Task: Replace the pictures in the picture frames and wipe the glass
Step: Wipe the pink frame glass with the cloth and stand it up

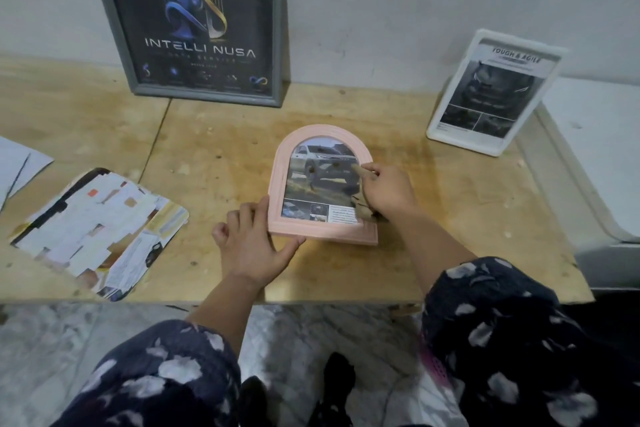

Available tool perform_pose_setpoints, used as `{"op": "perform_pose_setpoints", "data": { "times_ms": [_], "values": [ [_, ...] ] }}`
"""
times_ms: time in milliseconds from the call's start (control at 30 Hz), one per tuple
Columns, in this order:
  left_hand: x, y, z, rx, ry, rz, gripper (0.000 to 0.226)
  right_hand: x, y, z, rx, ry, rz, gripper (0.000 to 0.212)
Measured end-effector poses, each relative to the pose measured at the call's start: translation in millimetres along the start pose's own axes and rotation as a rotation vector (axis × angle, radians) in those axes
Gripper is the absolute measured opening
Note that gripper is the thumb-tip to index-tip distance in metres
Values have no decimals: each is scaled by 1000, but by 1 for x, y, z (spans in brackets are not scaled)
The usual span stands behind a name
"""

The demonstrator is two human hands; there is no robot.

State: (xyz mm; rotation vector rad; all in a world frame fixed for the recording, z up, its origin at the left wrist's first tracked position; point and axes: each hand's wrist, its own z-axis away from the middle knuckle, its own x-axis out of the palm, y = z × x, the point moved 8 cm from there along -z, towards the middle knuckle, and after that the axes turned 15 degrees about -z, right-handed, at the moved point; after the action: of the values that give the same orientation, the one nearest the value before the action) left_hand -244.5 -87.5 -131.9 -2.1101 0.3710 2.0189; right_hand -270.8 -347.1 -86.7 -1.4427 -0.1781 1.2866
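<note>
Right hand (386, 192): fingers curled round a small beige cloth (363, 206), pressing it on the glass at the right side of the pink arched frame (282, 184).
Left hand (251, 241): fingers straight, laid flat against the frame's near-left corner, thumb running along its near edge; it steadies the frame and grips nothing.
Pink arched frame: lies flat, face up, at the middle of the wooden table (450, 191), arch pointing far, straight base towards the person. It holds a car picture (320, 170) with small photos and text along the base.
Cloth: sits between the right palm and the glass, one end poking out towards the arch, the other hanging over the frame's right rim.
Near edge: the table's front edge runs just below the left wrist; bare wood lies between it and the frame's base.
Open room right: a wide bare stretch of tabletop between the frame and the table's right edge.
Open room left: bare wood between the left hand and a collage-covered board (100, 232), which lies tilted near the front edge.
Far left: white paper sheets (17, 166) run off the scene's edge.
Far edge: a grey frame (204, 35) with a dark poster leans against the wall (381, 10); a white frame (491, 94) with a printed car sheet stands at the far right corner.
</note>
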Motion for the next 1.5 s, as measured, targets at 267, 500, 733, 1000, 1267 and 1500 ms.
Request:
{"op": "perform_pose_setpoints", "data": {
  "times_ms": [267,500,733,1000,1267,1500],
  "values": [
    [-4,0,-3,-19,41,40,91,12,-43,-44,-145,39,130,36],
    [-4,2,-8,-11,30,0,93,62,-30,-55,-145,-158,383,56],
    [-4,3,-6,-12,-14,-24,95,62,0,-8,-106,-201,354,34],
    [-8,5,-4,6,-20,-30,97,55,-12,35,-98,-454,460,32],
    [-8,6,-6,14,-10,-5,98,45,-64,-58,-108,-93,-16,28],
    [-5,4,-10,1,-40,3,101,91,-51,-43,-110,-264,314,49]
  ]
}}
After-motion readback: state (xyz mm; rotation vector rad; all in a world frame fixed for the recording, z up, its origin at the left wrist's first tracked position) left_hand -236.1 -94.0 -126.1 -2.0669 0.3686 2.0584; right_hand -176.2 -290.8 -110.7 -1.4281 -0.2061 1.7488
